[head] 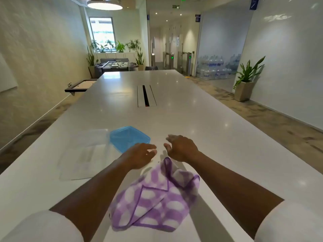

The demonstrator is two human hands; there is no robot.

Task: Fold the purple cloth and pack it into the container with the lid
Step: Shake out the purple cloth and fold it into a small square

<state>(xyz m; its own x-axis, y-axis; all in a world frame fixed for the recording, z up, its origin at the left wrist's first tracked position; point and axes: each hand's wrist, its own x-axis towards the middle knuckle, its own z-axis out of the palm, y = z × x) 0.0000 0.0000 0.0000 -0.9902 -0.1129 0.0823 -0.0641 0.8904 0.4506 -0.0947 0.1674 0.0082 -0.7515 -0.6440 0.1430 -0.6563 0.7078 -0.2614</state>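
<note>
The purple cloth with white spots lies bunched and crumpled on the white table, between my two forearms. One corner sticks up near my wrists. My left hand hovers just beyond the cloth, fingers loosely spread, holding nothing. My right hand is beside it, palm down and fingers apart, also with nothing in it. A clear plastic container stands to the left of my left hand. Its blue lid lies off the container, at its right side, just past my left hand.
The long white table has a cable slot in its middle, far ahead. Beyond the right edge a potted plant stands on the floor. A foosball table is past the far end.
</note>
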